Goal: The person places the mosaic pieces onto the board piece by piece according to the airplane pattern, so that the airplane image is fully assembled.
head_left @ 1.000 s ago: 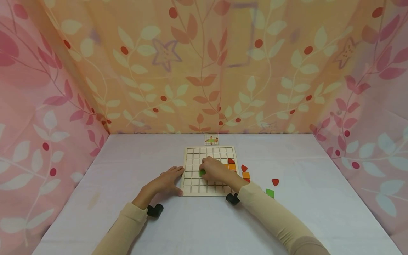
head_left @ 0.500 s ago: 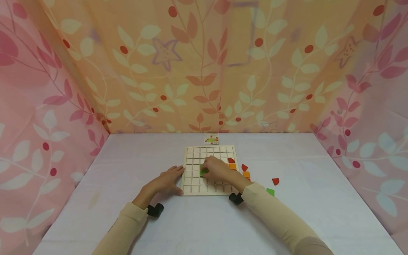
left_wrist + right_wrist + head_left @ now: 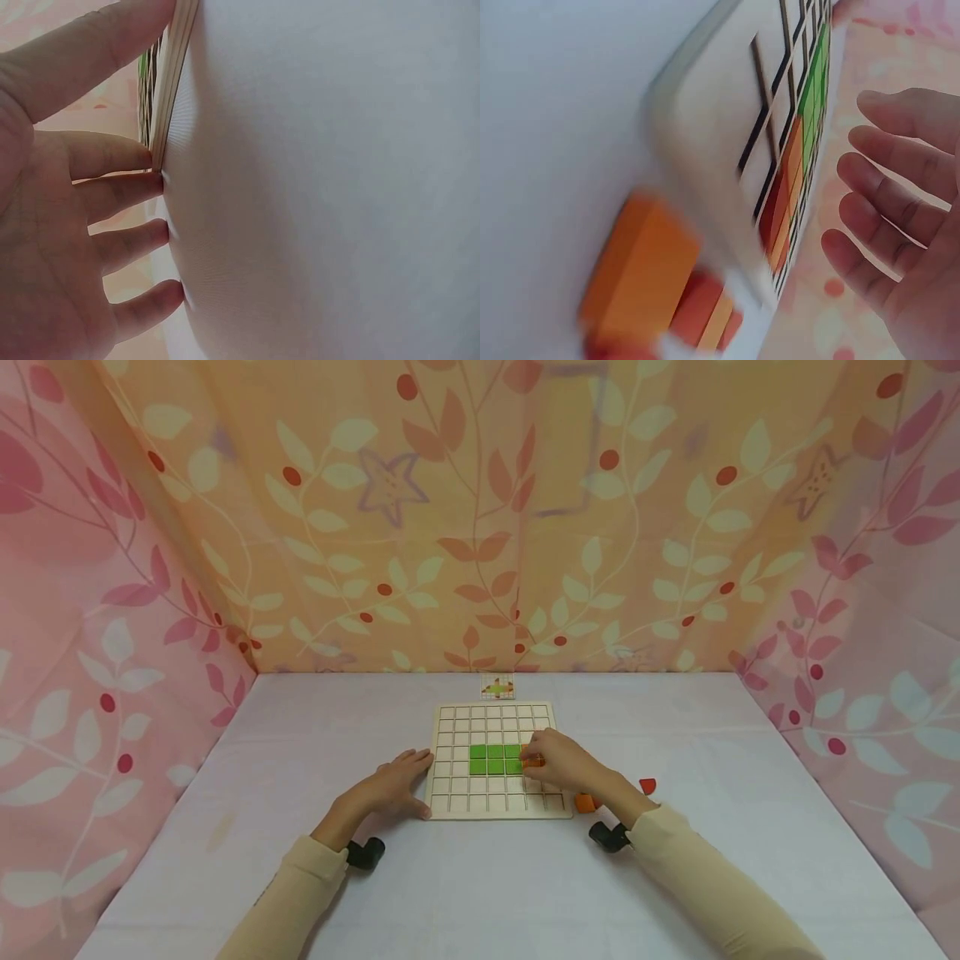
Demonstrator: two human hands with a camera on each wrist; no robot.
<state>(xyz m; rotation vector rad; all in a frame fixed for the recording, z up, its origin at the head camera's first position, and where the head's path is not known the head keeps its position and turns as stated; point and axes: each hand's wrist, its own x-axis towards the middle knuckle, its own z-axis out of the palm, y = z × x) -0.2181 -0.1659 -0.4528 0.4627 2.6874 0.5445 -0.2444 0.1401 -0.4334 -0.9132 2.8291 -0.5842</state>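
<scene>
The gridded board [image 3: 450, 806] lies on the table with green tiles [image 3: 496, 752] in two rows. My left hand [image 3: 390, 787], fingers and thumb spread, touches its left edge; in the left wrist view the hand [image 3: 52, 225] meets the board's side [image 3: 171, 90]. Over the board's right part is my right hand [image 3: 566, 767], partly covering orange tiles [image 3: 527, 750]. From the right wrist, that hand [image 3: 907, 195] shows loosely bent, parted fingers with nothing between them, alongside the orange [image 3: 793, 169], red [image 3: 772, 214] and green tiles [image 3: 814, 97] on the board.
A small pattern card [image 3: 498, 687] lies behind the board. Near the board's right front corner are an orange piece [image 3: 585, 803] and red ones, partly under my right forearm. Farther right lies a red quarter-round piece [image 3: 647, 786]. Patterned cloth surrounds the table.
My right hand has moved right, off the green tiles, uncovering their two rows, and now covers the orange and red ones. My left hand has stayed at the board's edge.
</scene>
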